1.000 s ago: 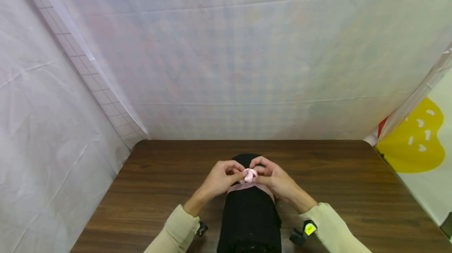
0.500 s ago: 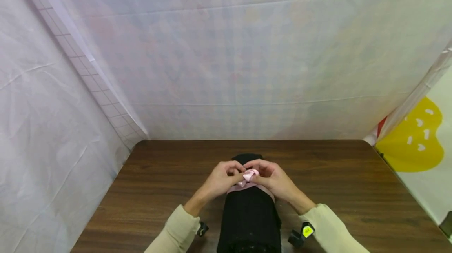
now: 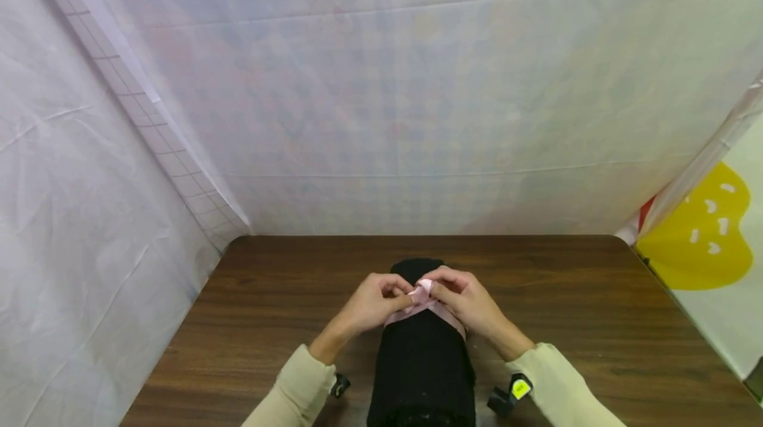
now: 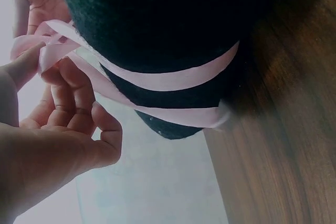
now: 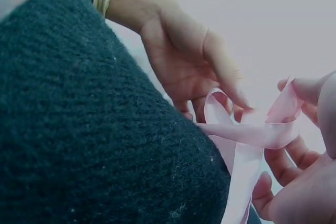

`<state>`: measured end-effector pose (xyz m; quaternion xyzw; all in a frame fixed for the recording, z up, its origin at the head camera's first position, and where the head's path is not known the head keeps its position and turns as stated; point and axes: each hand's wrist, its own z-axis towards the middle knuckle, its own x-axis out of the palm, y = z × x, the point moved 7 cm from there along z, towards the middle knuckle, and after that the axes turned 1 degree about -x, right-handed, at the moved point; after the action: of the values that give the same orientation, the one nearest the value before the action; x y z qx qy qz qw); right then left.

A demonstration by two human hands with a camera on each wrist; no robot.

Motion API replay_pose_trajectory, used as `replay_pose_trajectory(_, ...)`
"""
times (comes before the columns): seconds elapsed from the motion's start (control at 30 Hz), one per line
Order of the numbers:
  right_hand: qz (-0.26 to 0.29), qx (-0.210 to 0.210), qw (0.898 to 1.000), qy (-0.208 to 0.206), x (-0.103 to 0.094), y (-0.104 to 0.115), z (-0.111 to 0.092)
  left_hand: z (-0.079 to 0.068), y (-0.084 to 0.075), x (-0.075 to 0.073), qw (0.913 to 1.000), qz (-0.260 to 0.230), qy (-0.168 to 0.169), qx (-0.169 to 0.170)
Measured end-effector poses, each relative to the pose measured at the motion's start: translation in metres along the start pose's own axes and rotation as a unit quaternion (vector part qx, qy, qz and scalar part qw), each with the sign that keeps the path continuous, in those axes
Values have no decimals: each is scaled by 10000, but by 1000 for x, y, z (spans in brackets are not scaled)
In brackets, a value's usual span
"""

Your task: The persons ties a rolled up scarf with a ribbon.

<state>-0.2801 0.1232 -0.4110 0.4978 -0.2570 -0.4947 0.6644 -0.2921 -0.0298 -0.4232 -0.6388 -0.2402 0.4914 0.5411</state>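
A rolled bundle of black knitted fabric (image 3: 420, 367) lies lengthwise on the table, bound by a pink satin ribbon (image 3: 447, 318). In the left wrist view two bands of the ribbon (image 4: 173, 81) cross the knit. My left hand (image 3: 366, 304) pinches the ribbon on top of the bundle between thumb and fingers. Opposite it, my right hand (image 3: 471, 304) pinches another part of the ribbon, close to the left fingertips. The right wrist view shows ribbon loops (image 5: 257, 132) crossing between the left hand (image 5: 181, 51) and the right hand (image 5: 299, 187). Fingers partly hide the crossing.
The brown wooden table (image 3: 268, 347) extends on both sides of the bundle. Pale curtain sheeting (image 3: 387, 116) hangs behind it and another sheet (image 3: 77, 248) at the left. A yellow printed shape (image 3: 703, 241) is at the right. Black wrist devices (image 3: 503, 400) sit beside the sleeves.
My right fingers have shifted on the ribbon, and the pink loop between the hands has changed shape and grown less visible from above. The left hand and bundle stay nearly in place.
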Motion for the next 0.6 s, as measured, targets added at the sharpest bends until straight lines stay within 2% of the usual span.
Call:
replay_pose_trajectory(0.2,300,59,9993,-221,-3,0,-1,0,3,0,10000,-2,25,-78)
replay_pose_trajectory(0.3,440,132,9979,-460,-6,0,-1,0,3,0,9999,43,30,-87)
replay_pose_trajectory(0.47,857,478,9911,-903,-12,-3,-1,-1,5,0,9999,105,-12,-110)
replay_pose_trajectory(0.6,1292,539,9851,-998,-15,-5,-1,-1,7,0,9998,161,-34,-120)
